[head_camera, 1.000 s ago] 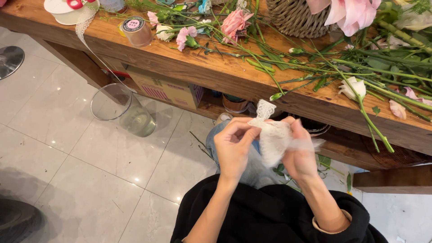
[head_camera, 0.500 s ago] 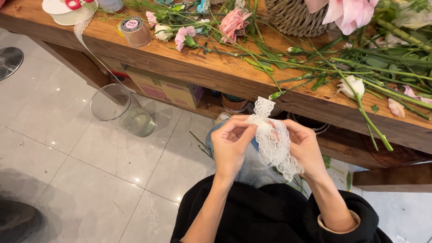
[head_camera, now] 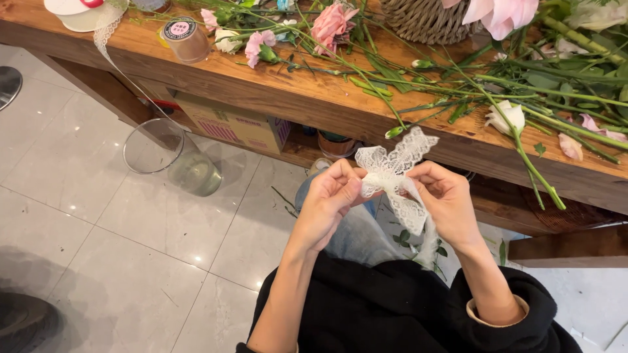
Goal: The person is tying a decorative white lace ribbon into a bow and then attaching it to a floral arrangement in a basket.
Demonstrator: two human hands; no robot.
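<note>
Both grips closed on the white lace ribbon (head_camera: 392,171): left hand (head_camera: 329,204) pinches its left loop, right hand (head_camera: 447,202) pinches the middle and right side. Ribbon sits between the hands, just under the desk (head_camera: 307,104) edge. Versus half a second ago: lace now spread into a bow shape with an upper loop sticking up, tail hanging shorter by the right palm; hands roughly same spot. Further out: cut flower stems (head_camera: 458,85), pink carnation (head_camera: 330,23), wicker basket (head_camera: 425,19) on desk. Glass vase (head_camera: 173,157) on floor, cardboard box (head_camera: 235,124) below desk.
</note>
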